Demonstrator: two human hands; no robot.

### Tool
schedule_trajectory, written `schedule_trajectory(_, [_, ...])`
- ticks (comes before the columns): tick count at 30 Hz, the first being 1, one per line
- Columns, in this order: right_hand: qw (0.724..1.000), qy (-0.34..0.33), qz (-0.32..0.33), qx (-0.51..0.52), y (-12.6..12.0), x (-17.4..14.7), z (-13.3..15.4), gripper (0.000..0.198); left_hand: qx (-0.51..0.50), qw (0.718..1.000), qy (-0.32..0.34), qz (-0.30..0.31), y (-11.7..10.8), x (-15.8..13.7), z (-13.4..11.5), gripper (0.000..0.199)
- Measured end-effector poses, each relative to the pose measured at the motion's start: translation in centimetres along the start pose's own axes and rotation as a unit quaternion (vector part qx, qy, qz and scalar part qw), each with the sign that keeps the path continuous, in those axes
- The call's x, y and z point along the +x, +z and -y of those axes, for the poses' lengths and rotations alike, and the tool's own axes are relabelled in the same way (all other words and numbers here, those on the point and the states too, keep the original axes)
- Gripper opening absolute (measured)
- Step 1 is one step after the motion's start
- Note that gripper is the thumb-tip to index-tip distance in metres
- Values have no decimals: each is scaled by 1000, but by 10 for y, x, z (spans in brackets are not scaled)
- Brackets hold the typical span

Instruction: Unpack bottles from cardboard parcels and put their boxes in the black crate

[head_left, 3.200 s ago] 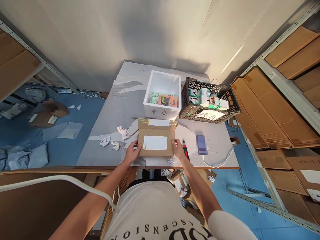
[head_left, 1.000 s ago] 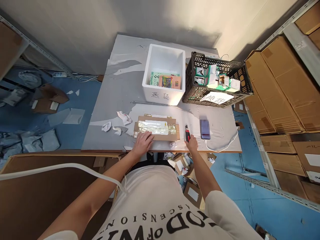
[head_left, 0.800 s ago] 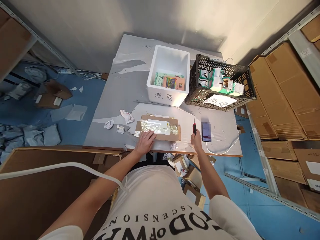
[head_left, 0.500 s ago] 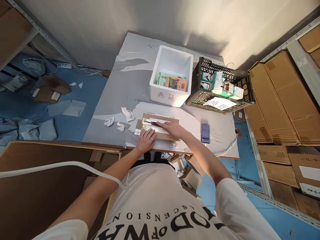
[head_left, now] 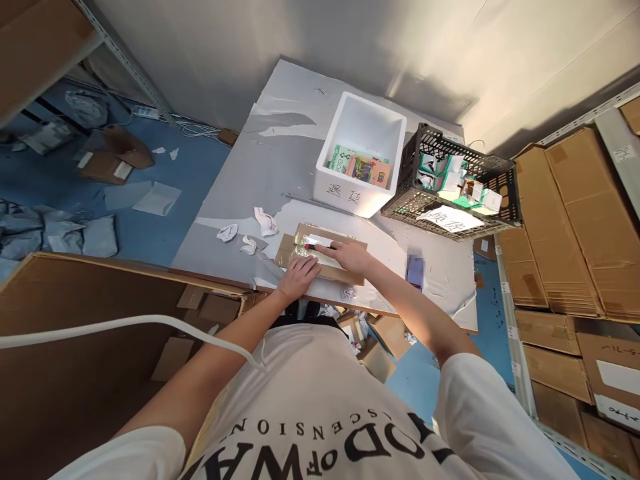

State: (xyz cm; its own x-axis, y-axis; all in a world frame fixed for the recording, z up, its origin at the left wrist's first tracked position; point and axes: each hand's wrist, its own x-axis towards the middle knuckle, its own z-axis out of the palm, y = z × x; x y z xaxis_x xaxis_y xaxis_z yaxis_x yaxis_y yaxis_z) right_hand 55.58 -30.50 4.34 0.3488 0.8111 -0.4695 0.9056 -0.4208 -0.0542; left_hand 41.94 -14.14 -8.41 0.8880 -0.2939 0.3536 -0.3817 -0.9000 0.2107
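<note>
The right hand grips a utility knife over the taped cardboard carton beneath its fingers. The left hand, unclenched, rests on it; cutting seems barely begun, the carton still closed.

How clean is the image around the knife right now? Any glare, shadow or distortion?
Head view: tape on the cardboard box glints beside the utility knife, its blade hard to make out; head view: bright glow and soft shadows on the wall; head view: wide-angle stretch enlarges the shirt toward the bottom edge; head view: the phone is pixelated.
</note>
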Motion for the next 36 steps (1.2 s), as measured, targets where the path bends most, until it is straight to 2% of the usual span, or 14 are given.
schedule_trajectory(5, [999,11,32,-10,-6,-10,-1,71,3,1000,0,10,4,0,2,35])
schedule_trajectory(8, [999,20,46,-18,-8,-27,-8,70,17,1000,-1,13,2,0,1,36])
schedule_trajectory(16, [991,87,88,-49,9,-127,-51,81,12,1000,-2,10,6,2,-2,37])
schedule_trajectory(19, [989,102,87,-55,17,-149,-54,80,10,1000,-3,16,6,3,-5,37])
schedule_trajectory(23, [988,125,78,-34,23,-156,-48,83,-3,999,-11,32,1,5,-6,36])
schedule_trajectory(26, [987,149,59,-13,28,-166,-47,84,-21,999,-11,48,-3,6,-6,37])
schedule_trajectory(29, [983,180,23,21,39,-188,-52,79,-38,998,-18,52,-6,7,-6,38])
schedule_trajectory(32, [965,248,-51,74,65,-208,-57,66,-41,998,-26,48,-6,8,-8,38])
schedule_trajectory(34, [931,328,-110,114,93,-207,-54,58,-37,998,-27,45,-6,8,-9,37])
schedule_trajectory(36, [886,410,-148,155,125,-190,-45,56,-36,998,-30,41,-6,8,-11,36])
